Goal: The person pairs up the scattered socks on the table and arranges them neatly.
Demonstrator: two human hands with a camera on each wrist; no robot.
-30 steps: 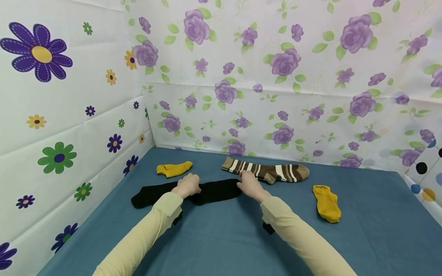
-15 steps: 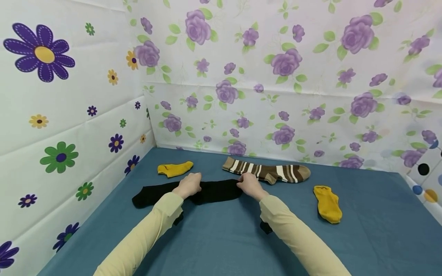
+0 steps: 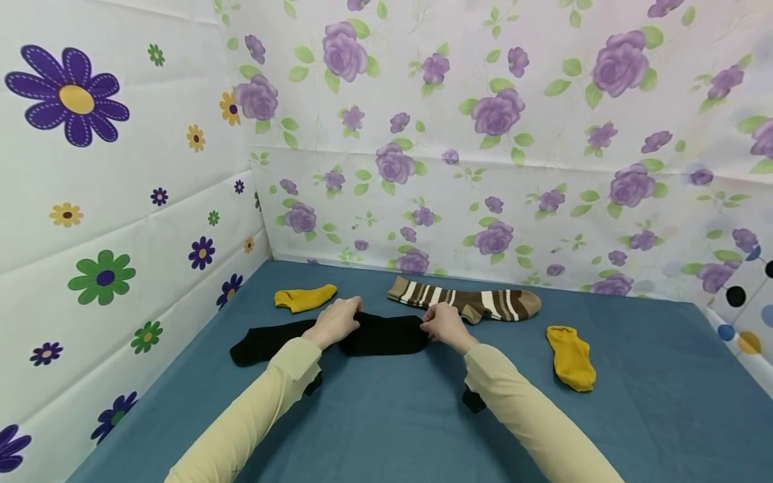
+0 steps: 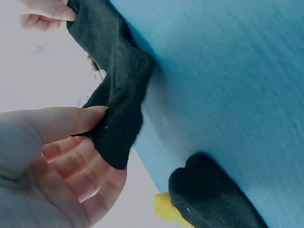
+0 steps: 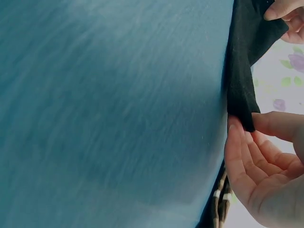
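Both hands hold a black sock (image 3: 386, 337) by its two ends, stretched sideways over the blue surface. At its left end, my left hand (image 3: 337, 323) pinches the fabric between thumb and fingers; the left wrist view shows that end of the black sock (image 4: 121, 114) raised off the cloth. My right hand (image 3: 447, 326) pinches the other end, and in the right wrist view the tip of the black sock (image 5: 243, 102) sits between thumb and fingertips. A second black sock (image 3: 262, 343) lies flat to the left, partly hidden by my left hand and sleeve.
Behind the hands lies a brown-and-white striped sock (image 3: 471, 300). One yellow sock (image 3: 304, 297) is at the back left, another yellow sock (image 3: 571, 359) to the right. Flower-printed sheets (image 3: 423, 134) hang along the back and left edges of the blue cloth (image 3: 386, 429).
My left hand has shifted a little right and up, raising the left end of the held sock. My right hand has moved slightly right. The other socks stay put.
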